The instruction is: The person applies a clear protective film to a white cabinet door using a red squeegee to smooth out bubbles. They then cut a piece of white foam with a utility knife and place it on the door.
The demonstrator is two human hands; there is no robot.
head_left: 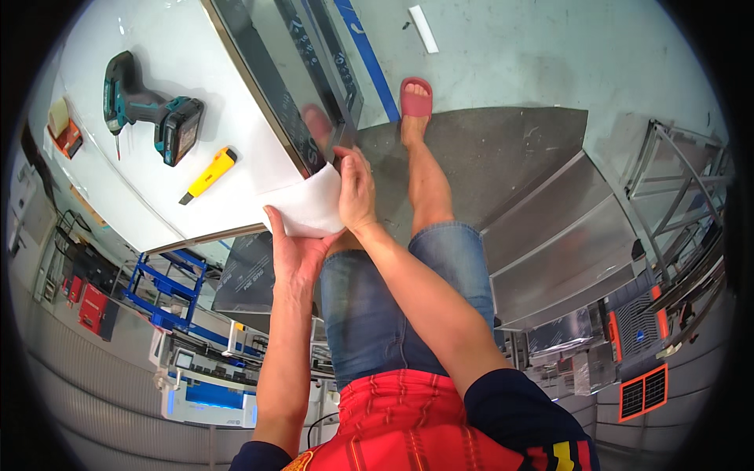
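Note:
A thin white sheet [302,206], perhaps foam or cloth, is folded round the near corner of a white-topped panel [236,71] with a dark metal edge. My left hand [300,255] pinches the sheet's lower side, its thumb on top and its other fingers partly hidden beneath. My right hand [357,191] presses against the sheet's right side, its fingertips curled at the shiny metal edge [342,133]. On the panel's white top, left of my hands, lie a yellow utility knife [210,174] and a teal-and-black cordless drill driver [149,110].
An orange-and-black tool [67,137] lies near the panel's left edge. Dark mat [510,129] covers part of the floor by my foot in a red sandal [416,96]. A white strip [423,29] lies farther off. Metal framing [675,180] stands at right, blue framing [165,286] at left.

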